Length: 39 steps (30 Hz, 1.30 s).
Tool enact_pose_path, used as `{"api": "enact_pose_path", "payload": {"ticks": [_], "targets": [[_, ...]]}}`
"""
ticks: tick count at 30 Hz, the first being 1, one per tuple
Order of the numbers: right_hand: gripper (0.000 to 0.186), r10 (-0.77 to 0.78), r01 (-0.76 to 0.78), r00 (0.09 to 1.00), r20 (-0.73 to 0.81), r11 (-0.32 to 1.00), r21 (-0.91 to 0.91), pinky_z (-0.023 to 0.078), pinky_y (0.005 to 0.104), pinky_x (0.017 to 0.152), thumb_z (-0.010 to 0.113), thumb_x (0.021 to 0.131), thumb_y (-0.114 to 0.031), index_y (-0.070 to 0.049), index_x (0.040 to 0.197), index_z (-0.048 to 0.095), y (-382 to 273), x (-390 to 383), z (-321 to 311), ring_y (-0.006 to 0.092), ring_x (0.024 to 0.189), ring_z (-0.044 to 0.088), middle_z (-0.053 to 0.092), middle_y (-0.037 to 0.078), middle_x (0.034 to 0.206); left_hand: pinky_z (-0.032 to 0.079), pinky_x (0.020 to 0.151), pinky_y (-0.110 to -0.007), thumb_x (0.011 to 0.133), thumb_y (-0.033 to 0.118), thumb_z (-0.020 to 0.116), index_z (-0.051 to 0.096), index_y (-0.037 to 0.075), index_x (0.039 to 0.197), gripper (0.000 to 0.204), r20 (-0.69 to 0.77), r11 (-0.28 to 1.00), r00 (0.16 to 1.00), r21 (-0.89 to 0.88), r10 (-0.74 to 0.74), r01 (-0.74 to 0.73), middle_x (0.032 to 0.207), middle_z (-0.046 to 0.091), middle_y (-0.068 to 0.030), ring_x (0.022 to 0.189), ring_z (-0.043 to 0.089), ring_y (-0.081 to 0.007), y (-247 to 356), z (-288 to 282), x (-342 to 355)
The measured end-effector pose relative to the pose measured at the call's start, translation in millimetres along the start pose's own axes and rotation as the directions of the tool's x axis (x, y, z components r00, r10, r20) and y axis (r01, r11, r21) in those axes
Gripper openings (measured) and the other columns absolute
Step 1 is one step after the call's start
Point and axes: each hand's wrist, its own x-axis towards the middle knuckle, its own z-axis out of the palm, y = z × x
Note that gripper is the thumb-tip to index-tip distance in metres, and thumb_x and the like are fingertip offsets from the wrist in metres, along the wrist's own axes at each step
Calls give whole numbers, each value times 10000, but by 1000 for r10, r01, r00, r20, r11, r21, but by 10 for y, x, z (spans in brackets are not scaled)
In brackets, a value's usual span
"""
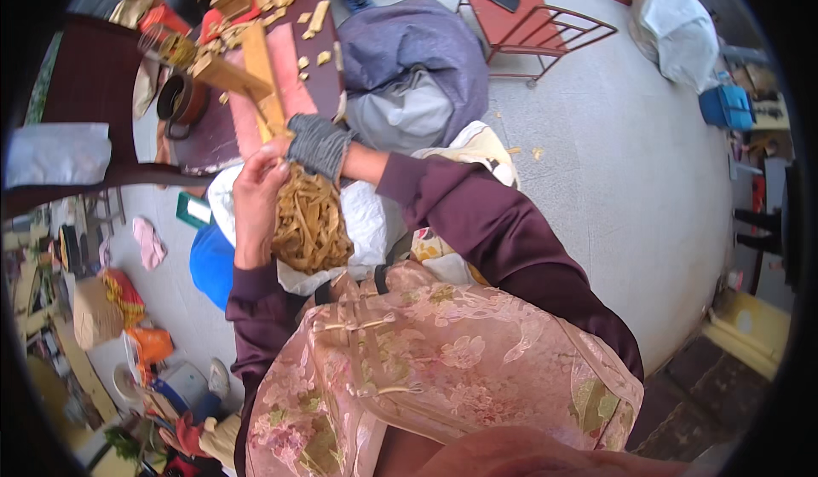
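My bare left hand (257,187) is raised beside a bag of tangled brown strips (308,221), fingers pinched at a small piece I cannot make out. My right hand (313,144), in a grey glove with bare fingertips, meets it, fingers curled around something hidden, at the near end of a yellow wooden strip (260,51). A thicker wooden block (221,76) lies across that strip on a pink cloth (285,59) on the maroon table (319,76). A dark pot (183,106) and a clear container (166,46) stand left of the block.
Wood pieces (315,21) litter the table. A purple sack (426,51) sits right of it, beside a red rack (520,25) with a phone. A white bag (673,34) and blue bin (726,106) are far right. Another person (204,430) is at lower left.
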Motion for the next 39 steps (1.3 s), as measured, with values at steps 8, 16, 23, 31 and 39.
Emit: {"api": "enact_pose_path", "payload": {"ticks": [8, 16, 23, 31, 39], "targets": [[446, -6, 20, 986, 169, 997, -78, 482, 343, 556, 663, 763, -404, 41, 804, 645, 81, -450, -267, 255, 565, 588, 637, 200, 707, 440, 666, -201, 783, -91, 599, 570, -20, 976, 207, 350, 879, 937, 440, 18, -182, 836, 584, -6, 732, 527, -66, 80, 201, -56], [432, 96, -191, 966, 239, 889, 415, 468, 309, 522, 660, 779, -401, 31, 781, 645, -321, -962, -259, 214, 547, 581, 636, 162, 687, 429, 585, -210, 844, 44, 612, 642, -34, 920, 113, 552, 893, 803, 447, -224, -58, 753, 627, -10, 630, 524, -72, 486, 251, -242], [423, 154, -262, 964, 218, 692, 673, 454, 280, 492, 657, 793, -399, 23, 760, 644, -598, -1052, -60, 178, 532, 575, 635, 129, 669, 460, 609, -211, 813, 88, 666, 647, -33, 963, 194, 663, 996, 743, 40, -88, 82, 795, 657, -87, 662, 582, -113, 745, -52, -405], [317, -280, 254, 891, -358, 960, -117, 457, 383, 693, 518, 905, -337, -25, 901, 575, -350, -580, 198, 322, 776, 589, 590, 181, 796, 476, 704, -223, 804, 38, 659, 605, -12, 1079, 286, 407, 928, 909, 364, -86, -75, 932, 639, -70, 783, 594, -138, 187, -479, -218], [193, -666, 428, 745, -34, 516, -742, 491, 275, 758, 570, 897, -151, -109, 1071, 640, -834, -695, 82, 166, 841, 620, 636, 63, 994, 350, 1006, -397, 669, 256, 802, 430, 79, 1314, 766, 343, 651, 834, 521, 432, -552, 1329, 430, -154, 1226, 411, -325, -33, -367, -498]]}}
